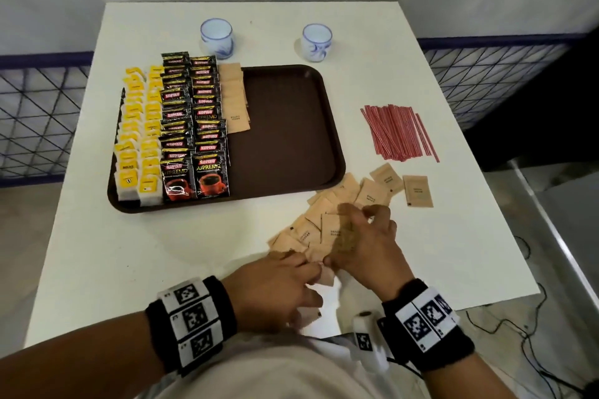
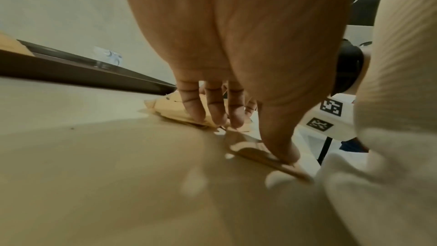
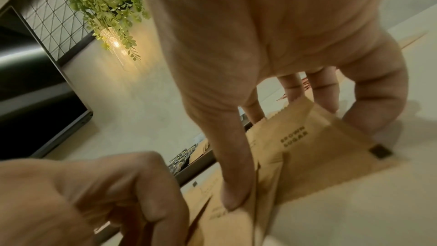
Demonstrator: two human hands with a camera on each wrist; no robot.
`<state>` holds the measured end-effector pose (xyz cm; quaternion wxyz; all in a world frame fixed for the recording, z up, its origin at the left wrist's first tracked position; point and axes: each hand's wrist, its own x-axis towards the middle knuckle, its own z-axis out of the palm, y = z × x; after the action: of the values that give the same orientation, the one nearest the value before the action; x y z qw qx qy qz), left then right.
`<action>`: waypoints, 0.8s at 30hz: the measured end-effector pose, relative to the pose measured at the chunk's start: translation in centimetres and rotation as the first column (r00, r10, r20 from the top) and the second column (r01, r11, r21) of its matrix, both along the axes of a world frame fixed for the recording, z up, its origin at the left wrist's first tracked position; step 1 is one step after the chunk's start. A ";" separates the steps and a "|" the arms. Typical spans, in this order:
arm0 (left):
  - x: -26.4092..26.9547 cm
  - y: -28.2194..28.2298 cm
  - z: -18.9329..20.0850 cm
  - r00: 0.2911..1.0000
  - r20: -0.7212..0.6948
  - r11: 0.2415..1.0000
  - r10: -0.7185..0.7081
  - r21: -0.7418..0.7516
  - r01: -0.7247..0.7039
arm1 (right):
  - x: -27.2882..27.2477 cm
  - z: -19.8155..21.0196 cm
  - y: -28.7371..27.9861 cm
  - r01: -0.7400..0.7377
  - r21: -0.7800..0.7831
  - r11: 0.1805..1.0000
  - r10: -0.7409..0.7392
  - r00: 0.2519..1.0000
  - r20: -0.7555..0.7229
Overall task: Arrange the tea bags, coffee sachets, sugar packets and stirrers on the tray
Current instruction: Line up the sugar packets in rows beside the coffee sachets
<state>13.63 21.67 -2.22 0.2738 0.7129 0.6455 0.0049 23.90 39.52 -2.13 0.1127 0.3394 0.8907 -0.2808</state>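
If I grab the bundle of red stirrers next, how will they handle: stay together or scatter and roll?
The red stirrers are thin, loose sticks fanned out on the white table, with nothing visibly binding them, so they will probably scatter under a partial grip. A few lie askew at the edges; those may be left behind. Being slim and apparently light, they may also roll or slide when pushed.

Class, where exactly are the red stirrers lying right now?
In the head view, the red stirrers lie in a loose bunch on the white table, right of the brown tray, beyond the loose sugar packets.
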 end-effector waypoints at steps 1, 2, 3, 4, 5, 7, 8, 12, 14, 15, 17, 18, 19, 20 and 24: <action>-0.2 -0.5 -0.1 1.000 0.003 1.000 0.004 0.003 -0.004 | 0.0 -0.1 0.0 0.018 -0.017 1.000 -0.018 1.000 -0.019; -0.4 -1.0 -0.2 1.000 -0.005 1.000 0.003 0.014 -0.003 | 0.1 -0.3 0.0 0.033 -0.028 0.999 -0.034 0.999 -0.039; -0.6 -1.5 -0.4 1.000 -0.016 0.999 0.002 0.032 -0.001 | 0.1 -0.5 0.0 0.038 -0.027 0.999 -0.040 0.997 -0.061; -0.6 -2.0 -0.5 1.000 -0.026 0.999 0.009 0.052 -0.007 | 0.2 -0.7 0.0 0.042 -0.026 0.999 -0.044 0.996 -0.080; -0.6 -2.4 -0.6 0.999 -0.036 0.997 0.023 0.070 -0.020 | 0.3 -0.9 0.0 0.056 -0.039 0.998 -0.059 0.994 -0.091; -0.3 -2.9 -1.0 0.996 -0.060 0.992 0.068 0.108 -0.061 | 0.4 -0.8 0.1 0.092 -0.088 0.992 -0.101 0.990 -0.094; -0.2 -3.0 -1.1 0.993 -0.063 0.988 0.101 0.125 -0.093 | 0.4 -0.8 0.2 0.099 -0.104 0.990 -0.110 0.989 -0.099; -0.2 -2.8 -0.4 0.989 -0.053 0.982 0.140 0.139 -0.131 | 0.4 -0.5 0.3 0.068 -0.115 0.991 -0.081 0.991 -0.109; -0.4 -2.8 -0.3 0.986 -0.130 0.983 0.105 0.165 -0.083 | 0.4 -0.4 0.4 0.063 -0.130 0.990 -0.078 0.990 -0.117; -0.6 -2.8 -0.4 0.988 -0.113 0.980 0.108 0.177 -0.087 | 0.5 -0.4 0.4 0.063 -0.139 0.988 -0.081 0.988 -0.129; -1.4 -3.2 -0.8 0.991 -0.073 0.974 0.113 0.205 -0.096 | 0.5 -0.5 0.5 0.067 -0.151 0.986 -0.091 0.983 -0.159; -1.8 -3.3 -0.7 0.992 -0.031 0.973 0.121 0.203 -0.113 | 0.6 -0.5 0.5 0.072 -0.156 0.985 -0.098 0.981 -0.170; -2.1 -3.4 -0.5 0.987 0.028 0.968 0.160 0.193 -0.162 | 0.6 -0.4 0.6 0.079 -0.167 0.983 -0.109 0.977 -0.181; -2.3 -3.4 0.2 0.965 0.116 0.955 0.234 0.161 -0.251 | 0.7 -0.3 0.7 0.085 -0.190 0.978 -0.120 0.975 -0.185; -3.7 -3.9 1.6 0.738 0.386 0.801 0.554 -0.004 -0.599 | 1.0 1.0 1.4 0.108 -0.270 0.957 -0.168 0.964 -0.208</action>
<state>9.90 17.78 -0.60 0.3310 0.4788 0.7697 0.2621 24.87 40.94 -1.08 0.0321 0.3491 0.8278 -0.4380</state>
